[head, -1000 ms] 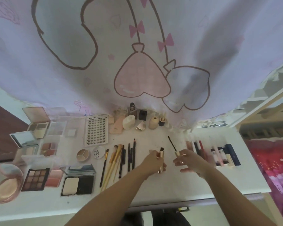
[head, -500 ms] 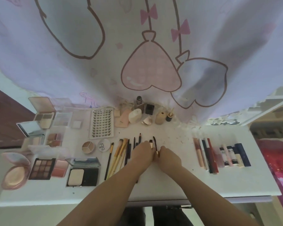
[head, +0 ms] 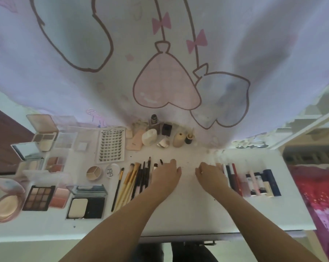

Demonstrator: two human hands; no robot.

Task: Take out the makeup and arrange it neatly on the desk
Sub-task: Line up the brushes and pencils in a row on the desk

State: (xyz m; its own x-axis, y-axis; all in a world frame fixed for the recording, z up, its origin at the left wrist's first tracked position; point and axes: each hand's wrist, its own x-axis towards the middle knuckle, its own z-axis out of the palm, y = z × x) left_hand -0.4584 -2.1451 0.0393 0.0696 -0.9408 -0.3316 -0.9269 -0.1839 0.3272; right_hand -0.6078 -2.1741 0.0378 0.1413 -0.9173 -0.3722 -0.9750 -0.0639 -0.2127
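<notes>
My left hand (head: 166, 176) lies flat on the white desk (head: 188, 208), fingers apart, just right of a row of brushes and pencils (head: 135, 178). A small mascara tube (head: 155, 166) and its dark wand (head: 161, 162) lie at the row's right end, beside my fingertips. My right hand (head: 211, 176) rests open on the desk, with its fingers touching the left end of a row of lip tubes and sticks (head: 235, 178). Neither hand holds anything. Open palettes and compacts (head: 39, 197) fill the left side.
A lash card (head: 111, 144) lies at the back left of centre. Small bottles and sponges (head: 160, 137) stand along the back under a hanging printed cloth (head: 160, 63). A red patterned fabric (head: 320, 195) is past the desk's right edge.
A second ago each hand held a mascara part. They came together beside the brushes, and now the parts lie at the brush row's end while my hands have spread apart, empty.
</notes>
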